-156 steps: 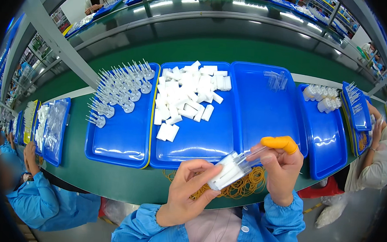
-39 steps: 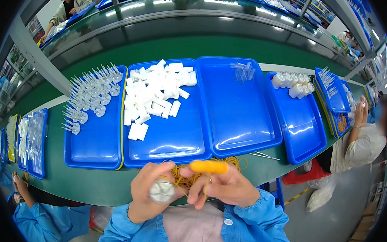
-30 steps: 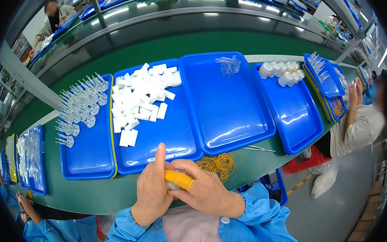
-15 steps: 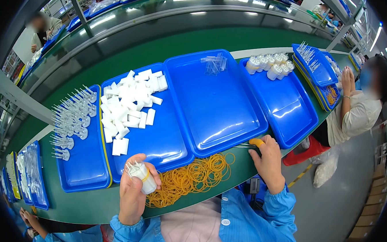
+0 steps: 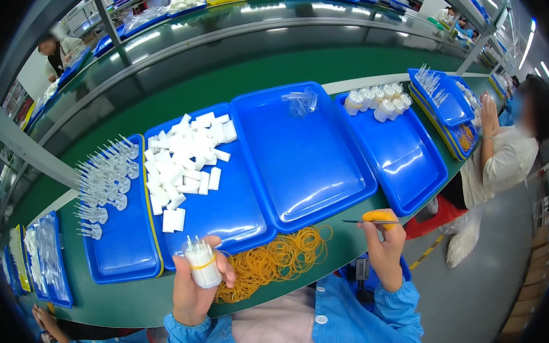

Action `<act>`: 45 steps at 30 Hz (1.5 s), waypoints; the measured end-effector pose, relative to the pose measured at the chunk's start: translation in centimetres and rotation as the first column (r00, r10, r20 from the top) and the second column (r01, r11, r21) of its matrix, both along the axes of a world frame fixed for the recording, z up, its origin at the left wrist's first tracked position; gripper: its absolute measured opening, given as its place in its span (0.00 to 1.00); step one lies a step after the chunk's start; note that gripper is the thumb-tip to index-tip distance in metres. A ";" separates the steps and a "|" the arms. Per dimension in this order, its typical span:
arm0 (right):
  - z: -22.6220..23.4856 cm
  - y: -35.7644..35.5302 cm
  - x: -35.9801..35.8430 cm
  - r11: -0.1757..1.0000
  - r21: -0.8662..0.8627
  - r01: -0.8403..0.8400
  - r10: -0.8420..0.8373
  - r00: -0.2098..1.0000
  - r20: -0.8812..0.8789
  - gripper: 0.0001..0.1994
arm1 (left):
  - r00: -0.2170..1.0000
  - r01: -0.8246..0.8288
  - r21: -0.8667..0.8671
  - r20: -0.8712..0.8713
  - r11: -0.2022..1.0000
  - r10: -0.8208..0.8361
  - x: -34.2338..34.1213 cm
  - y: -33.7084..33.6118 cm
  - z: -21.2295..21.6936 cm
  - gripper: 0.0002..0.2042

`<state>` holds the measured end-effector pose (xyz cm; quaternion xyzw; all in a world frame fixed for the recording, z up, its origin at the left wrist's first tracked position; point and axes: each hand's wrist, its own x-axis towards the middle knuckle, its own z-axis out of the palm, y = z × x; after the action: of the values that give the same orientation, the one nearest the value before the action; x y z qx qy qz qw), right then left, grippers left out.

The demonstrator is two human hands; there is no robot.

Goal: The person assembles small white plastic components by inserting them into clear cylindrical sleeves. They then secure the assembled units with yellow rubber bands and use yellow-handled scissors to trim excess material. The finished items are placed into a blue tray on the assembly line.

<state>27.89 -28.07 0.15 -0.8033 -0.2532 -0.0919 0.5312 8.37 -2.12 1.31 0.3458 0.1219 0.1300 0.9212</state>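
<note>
My left hand (image 5: pixel 190 295) is wrapped round a bundle of white pieces (image 5: pixel 204 273). A yellow rubber band circles the bundle, and several thin clear pins stick up from its top. To the right, my right hand (image 5: pixel 388 251) pinches a thin dark pointed tool (image 5: pixel 352 221), perhaps tweezers. The tool's tip points left. One finger wears an orange-yellow finger cot (image 5: pixel 380 216). Beside my left hand, a heap of yellow rubber bands (image 5: pixel 276 253) lies along the table's near edge.
White blocks (image 5: pixel 184 160) fill part of a blue tray (image 5: pixel 233 222). A tray of clear pinned parts (image 5: pixel 107 177) stands left. Another blue tray (image 5: pixel 306 161) holds small clear pieces (image 5: pixel 302 102). Finished-looking bundles (image 5: pixel 379 101) sit in the right tray (image 5: pixel 406 170). A co-worker (image 5: pixel 508 148) sits at right.
My right hand has lifted the thin tool up from beside the tray's near edge. My left hand has turned the bundle more upright. The whole view has shifted slightly.
</note>
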 end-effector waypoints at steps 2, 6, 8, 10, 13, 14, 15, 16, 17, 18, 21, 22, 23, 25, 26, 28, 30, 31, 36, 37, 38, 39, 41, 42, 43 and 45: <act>-1.3 -0.1 0.5 0.974 -0.226 -0.007 0.022 0.998 0.065 0.04 | 1.000 -0.019 -0.004 -0.003 1.000 0.019 0.1 0.0 -0.2 0.35; -0.3 0.6 0.8 0.973 -0.224 -0.051 0.045 0.999 -0.028 0.05 | 1.000 -0.021 0.087 -0.010 0.996 0.022 -0.2 0.4 -1.1 0.35; 1.5 1.6 0.3 0.992 -0.020 -0.126 0.120 0.975 -0.187 0.08 | 1.000 -0.017 0.095 -0.013 0.995 0.019 -0.2 0.1 -0.5 0.35; 4.1 3.3 -0.8 0.943 0.273 -0.191 0.283 0.891 -0.354 0.11 | 1.000 -0.005 0.095 -0.008 0.995 0.005 -0.3 -0.3 -0.1 0.35; 5.0 5.2 -1.5 0.715 0.604 -0.353 0.639 0.680 -0.359 0.12 | 1.000 0.028 0.061 0.012 0.998 -0.029 -0.2 -0.7 0.2 0.34; 5.3 6.1 -1.9 0.681 0.640 -0.355 0.687 0.613 -0.391 0.12 | 0.999 0.033 0.032 0.019 0.999 -0.034 -0.4 -0.8 0.2 0.33; 5.6 7.0 -2.4 0.647 0.678 -0.349 0.729 0.545 -0.415 0.11 | 0.999 0.045 0.006 0.024 0.999 -0.045 -0.5 -0.9 0.3 0.33; 6.0 7.6 -2.8 0.612 0.715 -0.338 0.767 0.473 -0.434 0.11 | 0.999 0.044 -0.002 0.022 0.999 -0.044 -0.6 -1.0 0.5 0.32; 6.4 8.1 -3.1 0.598 0.707 -0.378 0.787 0.444 -0.428 0.11 | 0.999 0.040 -0.010 0.020 0.999 -0.040 -0.6 -1.0 0.7 0.32; 6.8 8.5 -3.2 0.582 0.699 -0.417 0.806 0.414 -0.424 0.10 | 0.999 0.036 -0.019 0.017 0.999 -0.036 -0.7 -1.1 0.7 0.31; 7.1 8.9 -3.6 0.456 0.779 -0.430 0.889 0.258 -0.378 0.10 | 0.998 0.028 -0.077 0.052 0.997 -0.024 -1.1 -0.7 0.0 0.30; 7.1 9.1 -3.7 0.421 0.811 -0.406 0.907 0.219 -0.361 0.11 | 0.998 0.027 -0.099 0.054 0.995 -0.021 -1.1 -0.6 -0.1 0.30; 7.1 9.2 -3.8 0.386 0.841 -0.380 0.922 0.179 -0.342 0.11 | 0.998 0.025 -0.122 0.057 0.992 -0.018 -1.1 -0.5 -0.1 0.30; 7.6 9.7 -4.3 0.447 0.849 -0.284 0.895 0.156 -0.419 0.10 | 0.998 0.011 -0.105 0.060 0.994 -0.005 -1.2 -0.6 -0.2 0.32; 7.8 9.9 -4.4 0.476 0.847 -0.237 0.879 0.142 -0.455 0.10 | 0.998 -0.002 -0.065 0.061 0.998 0.006 -1.2 -0.7 -0.2 0.34; 7.8 9.9 -4.5 0.500 0.819 -0.281 0.866 0.140 -0.481 0.10 | 0.999 -0.009 -0.008 0.041 1.000 0.009 -1.1 -0.8 -0.2 0.36; 7.6 9.7 -4.6 0.487 0.809 -0.328 0.872 0.138 -0.470 0.10 | 1.000 0.006 0.029 -0.007 1.000 -0.006 -1.2 -0.8 0.0 0.36; 7.3 9.5 -4.4 0.464 0.811 -0.355 0.884 0.136 -0.447 0.11 | 1.000 0.012 0.043 -0.009 0.999 -0.012 -1.2 -0.8 -0.1 0.36; 7.1 9.1 -4.4 0.383 0.823 -0.420 0.923 0.140 -0.358 0.10 | 1.000 0.001 0.065 -0.026 0.998 0.001 -1.6 -0.9 -0.6 0.35; 7.0 9.0 -4.4 0.356 0.846 -0.398 0.934 0.125 -0.334 0.09 | 1.000 0.006 0.037 -0.031 0.999 -0.005 -1.4 -0.9 -0.3 0.35; 7.0 9.0 -4.4 0.327 0.867 -0.376 0.945 0.109 -0.309 0.09 | 0.999 0.010 0.010 -0.035 1.000 -0.010 -1.2 -1.0 0.2 0.35; 7.0 9.0 -4.3 0.350 0.852 -0.388 0.937 0.132 -0.325 0.09 | 0.999 0.014 -0.018 -0.039 1.000 -0.015 -1.1 -1.0 0.5 0.36; 7.2 8.8 -4.3 0.396 0.822 -0.410 0.918 0.178 -0.353 0.09 | 0.999 0.009 -0.029 -0.046 1.000 -0.010 -0.9 -1.2 0.5 0.35; 7.3 8.8 -4.2 0.409 0.802 -0.436 0.912 0.202 -0.356 0.09 | 0.999 0.006 -0.034 -0.049 0.999 -0.007 -0.9 -1.2 0.5 0.34; 7.5 8.7 -4.2 0.423 0.781 -0.460 0.906 0.225 -0.358 0.09 | 0.998 0.020 -0.034 -0.053 0.999 -0.022 -0.9 -1.2 0.4 0.34; 7.5 8.7 -4.1 0.450 0.744 -0.493 0.892 0.276 -0.357 0.10 | 0.997 0.051 -0.037 -0.060 0.998 -0.053 -0.8 -1.1 0.2 0.33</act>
<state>23.79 -19.42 7.66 -0.3921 -0.3285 0.4225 0.7482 7.58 -3.26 1.51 0.3364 0.1429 0.0933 0.9261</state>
